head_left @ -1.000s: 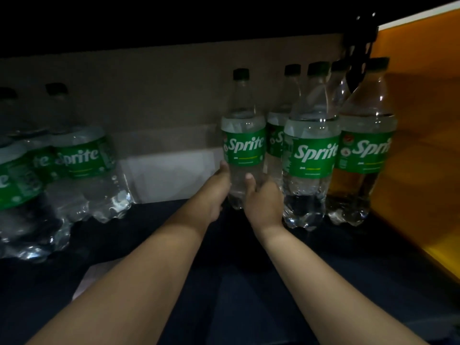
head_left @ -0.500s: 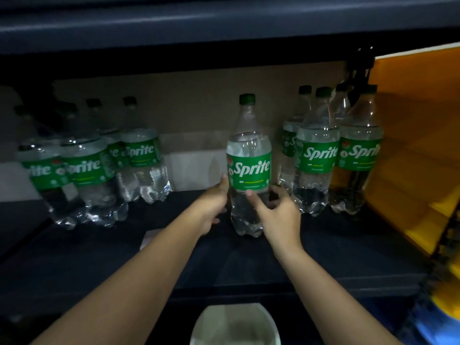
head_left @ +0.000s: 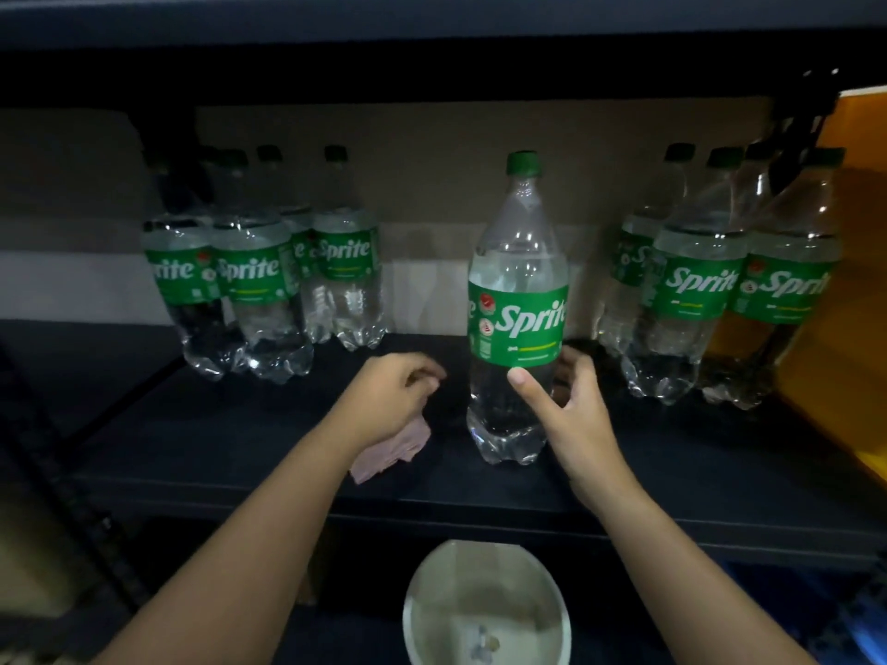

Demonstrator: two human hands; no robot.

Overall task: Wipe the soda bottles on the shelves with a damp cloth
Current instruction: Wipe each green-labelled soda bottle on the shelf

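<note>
From the head camera, a clear soda bottle (head_left: 517, 309) with a green cap and green label stands upright on the dark shelf (head_left: 240, 448), near its front edge and about midway along it. The right hand (head_left: 571, 405) is at the bottle's lower part: the thumb lies across the front just below the label and the fingers curl round the right side, so it grips the bottle. The left hand (head_left: 391, 398) is to the left of the bottle, apart from it, with its fingers loosely curled; whether they pinch anything cannot be told. Just under and near that hand a folded pinkish cloth (head_left: 391, 451) lies on the shelf. Far left at the back stands a group of bottles (head_left: 269, 285); far right, beside an orange panel (head_left: 854, 261), stands another group (head_left: 710, 300). Below the shelf, near the bottom edge, is a pale bowl (head_left: 485, 607).
</note>
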